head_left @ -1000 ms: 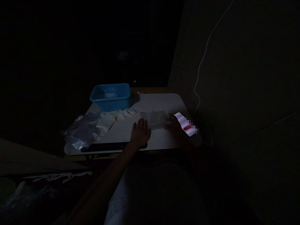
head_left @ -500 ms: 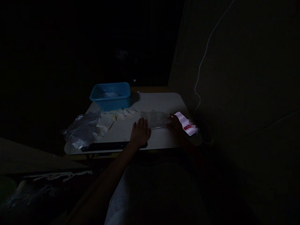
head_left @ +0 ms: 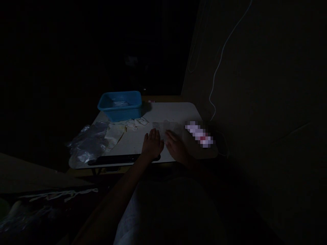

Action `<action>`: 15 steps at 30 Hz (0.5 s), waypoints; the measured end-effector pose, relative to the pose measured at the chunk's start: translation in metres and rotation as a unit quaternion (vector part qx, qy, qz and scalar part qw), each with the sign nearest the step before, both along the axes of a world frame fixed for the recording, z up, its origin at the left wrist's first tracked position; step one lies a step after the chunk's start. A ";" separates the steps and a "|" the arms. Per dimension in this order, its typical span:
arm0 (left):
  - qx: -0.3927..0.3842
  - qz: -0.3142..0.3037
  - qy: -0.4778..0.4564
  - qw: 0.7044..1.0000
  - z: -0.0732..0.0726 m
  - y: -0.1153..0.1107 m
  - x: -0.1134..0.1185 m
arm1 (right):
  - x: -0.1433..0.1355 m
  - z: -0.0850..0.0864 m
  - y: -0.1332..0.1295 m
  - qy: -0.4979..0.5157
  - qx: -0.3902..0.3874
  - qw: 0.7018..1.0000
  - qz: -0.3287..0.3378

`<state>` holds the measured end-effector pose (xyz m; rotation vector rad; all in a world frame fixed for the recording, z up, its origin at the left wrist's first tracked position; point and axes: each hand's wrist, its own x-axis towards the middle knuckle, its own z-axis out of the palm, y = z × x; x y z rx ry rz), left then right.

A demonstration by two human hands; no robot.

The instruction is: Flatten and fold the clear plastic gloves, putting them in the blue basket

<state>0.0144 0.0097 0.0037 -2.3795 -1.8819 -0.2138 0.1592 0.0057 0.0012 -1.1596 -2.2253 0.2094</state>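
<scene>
A thin clear plastic sheet or bag (head_left: 173, 127) lies flat on the white table (head_left: 173, 110); the dim light hides which it is. My left hand (head_left: 152, 143) rests palm down at its left end, fingers stretched out. Close beside it, my right hand (head_left: 176, 147) lies over the near edge of the plastic with its fingers extended. Neither hand grips anything that I can see. To the right of my right hand lies a phone (head_left: 199, 133) with a lit screen, partly pixelated.
A blue plastic basin (head_left: 122, 110) with something pale inside stands at the back left. Crumpled clear plastic (head_left: 89, 141) and a pale cloth or paper (head_left: 114, 134) lie at the left. A black strip (head_left: 112, 159) runs along the front edge. A white cable (head_left: 221, 58) hangs at the right.
My right hand has moved left from the plastic's right end to beside my left hand, and its fingers have straightened. My left hand has stayed in place.
</scene>
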 end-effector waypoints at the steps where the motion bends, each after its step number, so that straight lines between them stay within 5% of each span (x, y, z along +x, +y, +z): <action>1: -0.003 -0.002 0.002 1.000 0.000 0.000 0.000 | -0.006 0.000 -0.001 -0.032 0.006 0.999 0.013; 5: -0.027 0.000 0.010 1.000 0.001 0.001 0.000 | -0.014 -0.004 -0.001 -0.126 0.006 0.992 0.005; 15: -0.007 0.017 0.023 1.000 0.000 0.000 0.003 | 0.021 -0.014 0.000 -0.205 0.035 0.974 -0.095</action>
